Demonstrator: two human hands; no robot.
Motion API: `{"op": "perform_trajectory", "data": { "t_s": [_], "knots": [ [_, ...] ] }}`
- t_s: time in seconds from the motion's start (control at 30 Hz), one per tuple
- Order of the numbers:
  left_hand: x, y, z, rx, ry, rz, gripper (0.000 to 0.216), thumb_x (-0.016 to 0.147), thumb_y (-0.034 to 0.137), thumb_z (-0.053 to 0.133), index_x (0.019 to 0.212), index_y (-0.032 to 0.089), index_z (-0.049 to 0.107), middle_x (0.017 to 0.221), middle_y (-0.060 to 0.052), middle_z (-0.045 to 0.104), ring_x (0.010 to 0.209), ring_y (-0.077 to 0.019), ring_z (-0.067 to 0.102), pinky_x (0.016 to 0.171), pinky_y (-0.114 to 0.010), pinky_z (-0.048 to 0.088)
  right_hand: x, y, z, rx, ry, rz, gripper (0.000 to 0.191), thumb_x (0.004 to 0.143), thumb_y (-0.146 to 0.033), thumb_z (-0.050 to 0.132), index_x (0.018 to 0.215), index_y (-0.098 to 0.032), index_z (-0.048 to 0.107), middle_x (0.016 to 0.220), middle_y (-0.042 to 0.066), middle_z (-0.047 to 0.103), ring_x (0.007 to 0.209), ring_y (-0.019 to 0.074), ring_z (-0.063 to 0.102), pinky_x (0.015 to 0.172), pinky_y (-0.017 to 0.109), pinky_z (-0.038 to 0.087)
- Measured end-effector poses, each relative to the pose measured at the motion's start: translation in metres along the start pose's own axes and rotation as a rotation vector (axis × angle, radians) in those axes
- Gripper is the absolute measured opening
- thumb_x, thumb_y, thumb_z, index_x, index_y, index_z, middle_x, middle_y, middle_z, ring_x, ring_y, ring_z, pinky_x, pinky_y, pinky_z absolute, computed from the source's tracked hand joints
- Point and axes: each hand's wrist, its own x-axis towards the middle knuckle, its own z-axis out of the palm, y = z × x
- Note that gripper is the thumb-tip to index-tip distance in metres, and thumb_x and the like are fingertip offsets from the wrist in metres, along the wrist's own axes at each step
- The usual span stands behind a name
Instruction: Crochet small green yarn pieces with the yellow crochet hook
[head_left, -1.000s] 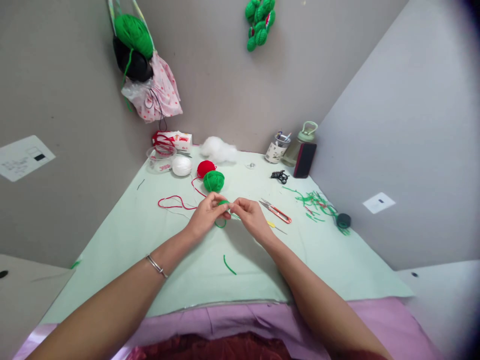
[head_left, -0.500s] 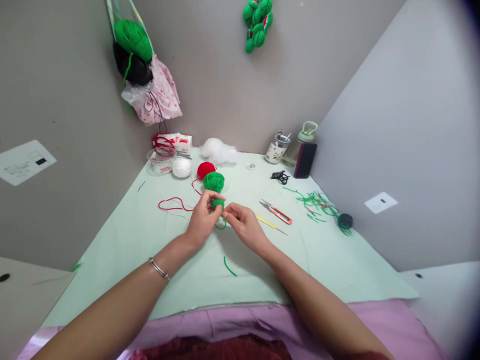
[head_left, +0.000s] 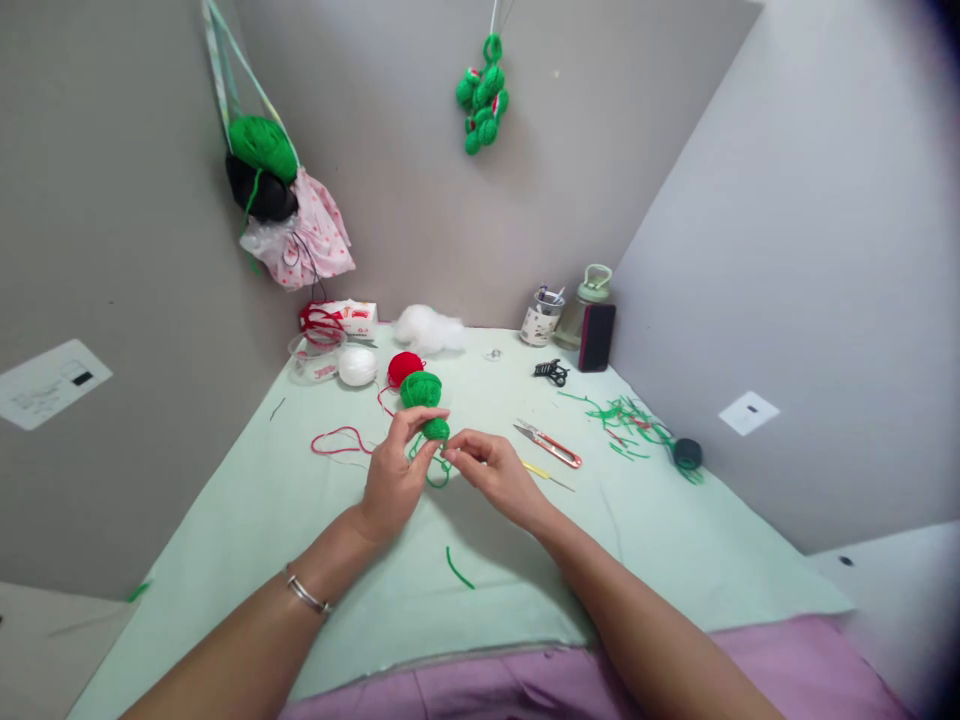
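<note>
Over the middle of the pale green table (head_left: 247, 520), my left hand (head_left: 395, 472) pinches a small green crocheted piece (head_left: 435, 430). My right hand (head_left: 491, 470) is closed beside it, its fingertips pinching the green yarn strand (head_left: 437, 480) that loops down from the piece. A green yarn ball (head_left: 420, 388) and a red yarn ball (head_left: 404, 366) lie just behind the hands. A red strand (head_left: 335, 440) trails on the cloth to the left.
Red-handled snips (head_left: 550, 446) and a yellow-handled hook (head_left: 545, 473) lie right of my hands. Green yarn scraps (head_left: 626, 415) and a dark spool (head_left: 686, 453) sit far right. White yarn ball (head_left: 357, 366), stuffing (head_left: 427, 328), cup (head_left: 538, 320), bottle (head_left: 587, 300) stand at the back. A green scrap (head_left: 459, 568) lies near me.
The camera has tilted, so the table sits lower in view. My hands have come closer together and lifted the green piece slightly, the right one shifting left toward it.
</note>
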Motion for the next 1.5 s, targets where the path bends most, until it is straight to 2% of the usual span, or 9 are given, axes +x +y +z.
{"op": "perform_trajectory", "data": {
  "t_s": [0.17, 0.37, 0.47, 0.63, 0.87, 1.13, 1.27, 1.37, 1.5],
  "knots": [
    [0.003, 0.003, 0.002, -0.075, 0.022, -0.083, 0.041, 0.091, 0.025, 0.070, 0.130, 0.026, 0.059, 0.126, -0.010, 0.074, 0.121, -0.0253, 0.070, 0.111, -0.044, 0.051, -0.003, 0.003, 0.000, -0.029, -0.039, -0.010, 0.029, 0.093, -0.049, 0.061, 0.087, -0.021, 0.066, 0.059, -0.007, 0.045, 0.057, 0.0124, 0.039, 0.059, 0.028, 0.031],
    [0.016, 0.009, -0.009, -0.205, 0.039, -0.226, 0.024, 0.086, 0.036, 0.074, 0.104, 0.021, 0.069, 0.109, -0.006, 0.072, 0.088, -0.0207, 0.072, 0.086, -0.038, 0.061, -0.011, -0.009, -0.009, -0.131, -0.265, -0.053, 0.029, 0.094, -0.047, 0.066, 0.084, -0.021, 0.073, 0.071, -0.002, 0.069, 0.062, 0.0135, 0.052, 0.060, 0.026, 0.041],
    [0.023, 0.016, -0.017, -0.275, 0.058, -0.266, 0.023, 0.082, 0.035, 0.076, 0.097, 0.020, 0.069, 0.102, -0.004, 0.071, 0.077, -0.0162, 0.068, 0.079, -0.034, 0.060, -0.006, -0.010, -0.030, -0.306, -0.120, -0.053, 0.032, 0.099, -0.047, 0.058, 0.108, -0.022, 0.076, 0.097, 0.003, 0.078, 0.073, 0.0156, 0.061, 0.065, 0.026, 0.045],
    [0.027, 0.027, -0.023, -0.355, 0.024, -0.300, 0.025, 0.077, 0.036, 0.080, 0.091, 0.018, 0.070, 0.093, -0.003, 0.070, 0.069, -0.0140, 0.064, 0.069, -0.030, 0.056, 0.003, 0.006, -0.076, -0.569, 0.104, 0.108, 0.022, 0.096, -0.031, 0.057, 0.106, -0.020, 0.074, 0.092, 0.007, 0.076, 0.079, 0.0195, 0.061, 0.074, 0.031, 0.043],
    [0.027, 0.031, -0.025, -0.364, 0.020, -0.309, 0.029, 0.078, 0.039, 0.081, 0.094, 0.018, 0.069, 0.094, -0.003, 0.069, 0.069, -0.0139, 0.065, 0.069, -0.031, 0.055, 0.002, 0.024, -0.080, -0.762, 0.015, 0.233, 0.026, 0.073, -0.003, 0.062, 0.090, -0.019, 0.074, 0.086, 0.007, 0.072, 0.084, 0.0221, 0.062, 0.076, 0.032, 0.035],
    [0.009, 0.023, -0.010, -0.180, -0.057, -0.235, 0.024, 0.090, 0.037, 0.073, 0.107, 0.019, 0.071, 0.094, -0.004, 0.071, 0.082, -0.0189, 0.069, 0.081, -0.034, 0.055, 0.007, 0.013, -0.075, -0.391, 0.078, 0.162, 0.007, 0.085, -0.018, 0.054, 0.087, -0.020, 0.060, 0.080, 0.002, 0.061, 0.072, 0.0156, 0.053, 0.070, 0.028, 0.038],
    [-0.013, 0.020, 0.006, -0.088, -0.177, -0.110, 0.018, 0.089, 0.031, 0.076, 0.104, 0.022, 0.075, 0.103, -0.006, 0.075, 0.093, -0.0232, 0.071, 0.088, -0.037, 0.055, 0.003, 0.000, -0.047, -0.034, 0.016, 0.115, 0.025, 0.088, -0.033, 0.048, 0.107, -0.021, 0.059, 0.075, -0.004, 0.056, 0.052, 0.0094, 0.032, 0.053, 0.025, 0.028],
    [-0.020, 0.017, 0.010, -0.057, -0.193, -0.026, 0.016, 0.087, 0.032, 0.078, 0.100, 0.024, 0.076, 0.105, -0.007, 0.076, 0.103, -0.0260, 0.071, 0.094, -0.039, 0.054, 0.001, -0.003, -0.027, 0.146, -0.077, 0.132, 0.031, 0.091, -0.047, 0.052, 0.101, -0.020, 0.064, 0.053, -0.012, 0.032, 0.046, 0.0092, 0.018, 0.047, 0.025, 0.019],
    [-0.013, 0.015, 0.001, -0.049, -0.053, -0.003, 0.020, 0.096, 0.035, 0.071, 0.112, 0.024, 0.069, 0.116, -0.008, 0.072, 0.110, -0.0248, 0.069, 0.099, -0.039, 0.053, -0.001, -0.001, -0.023, 0.276, -0.148, 0.133, 0.049, 0.094, -0.063, 0.057, 0.099, -0.017, 0.071, 0.070, 0.000, 0.067, 0.045, 0.0057, 0.017, 0.046, 0.026, 0.015]
  ]
}}
